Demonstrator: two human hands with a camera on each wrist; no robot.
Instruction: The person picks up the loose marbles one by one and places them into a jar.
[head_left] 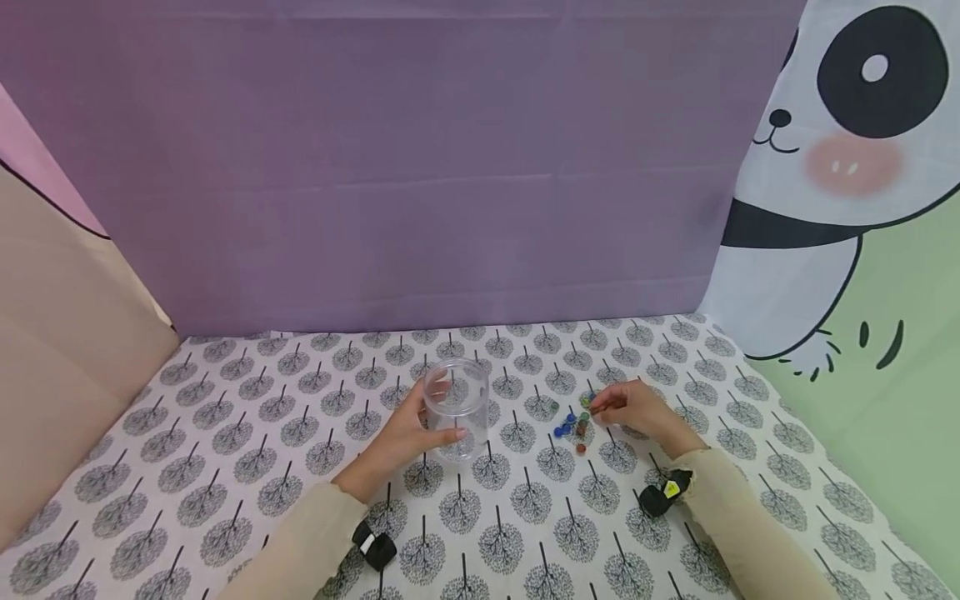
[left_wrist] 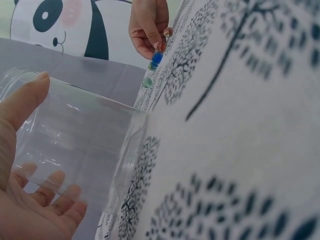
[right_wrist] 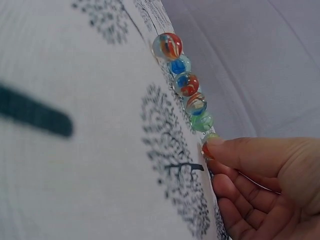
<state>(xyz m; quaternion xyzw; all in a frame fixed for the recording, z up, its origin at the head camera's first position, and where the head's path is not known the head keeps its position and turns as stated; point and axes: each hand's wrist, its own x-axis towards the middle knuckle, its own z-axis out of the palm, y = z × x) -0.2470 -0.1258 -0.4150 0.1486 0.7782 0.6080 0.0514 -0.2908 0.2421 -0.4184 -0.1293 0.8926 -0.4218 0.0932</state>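
Observation:
A clear plastic jar (head_left: 474,417) stands upright on the cloth, and its see-through wall (left_wrist: 95,135) fills much of the left wrist view. My left hand (head_left: 408,429) grips it from the left side, thumb in front and fingers round the back. To the jar's right lies a loose cluster of glass marbles, among them blue ones (head_left: 570,418), an orange one (head_left: 581,448) and a pale green one (head_left: 555,407). At the cluster's right edge, my right hand (head_left: 633,408) pinches an orange-streaked marble (right_wrist: 206,149) between thumb and fingers, its other fingers curled. Part of that marble is hidden by the thumb.
A white cloth (head_left: 285,500) printed with dark trees covers the table. Behind it hangs a purple curtain (head_left: 442,183), with a panda-printed sheet (head_left: 787,292) on the right and a beige panel (head_left: 67,350) on the left. Each wrist carries a small black camera (head_left: 375,550).

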